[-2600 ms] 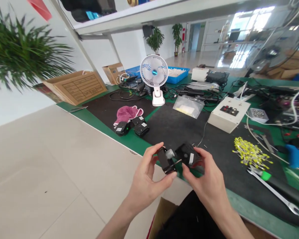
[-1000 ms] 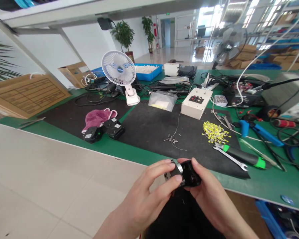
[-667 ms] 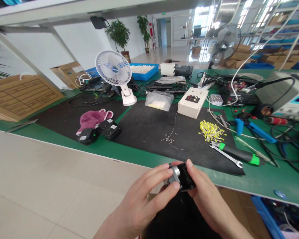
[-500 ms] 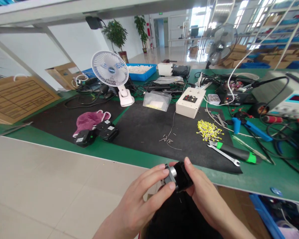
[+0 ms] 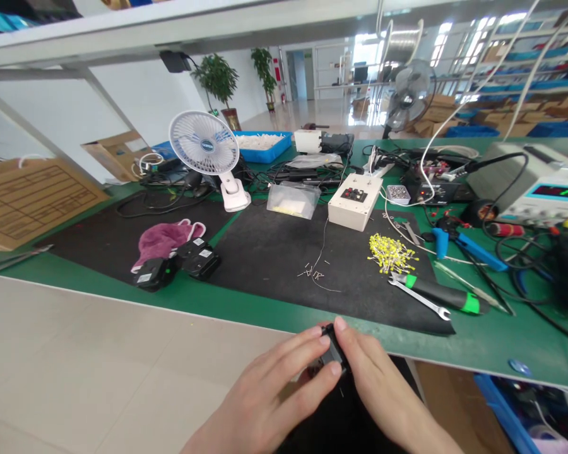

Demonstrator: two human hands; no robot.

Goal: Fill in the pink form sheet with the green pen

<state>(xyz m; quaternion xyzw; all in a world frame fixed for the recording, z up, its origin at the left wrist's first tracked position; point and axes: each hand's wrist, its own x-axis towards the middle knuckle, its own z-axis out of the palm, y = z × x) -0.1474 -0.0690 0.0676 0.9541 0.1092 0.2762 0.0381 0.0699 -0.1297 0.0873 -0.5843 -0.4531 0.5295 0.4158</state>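
Just in front of the green surface, near its edge, the left hand and the right hand both pinch a small black part between their fingertips. Farther back on the black mat lie a spanner, yellow bits and two black boxes. A white fan stands behind.

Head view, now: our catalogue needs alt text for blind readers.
Left hand and right hand together grip a small black part before a green workbench holding a white fan, yellow components and a wrench.
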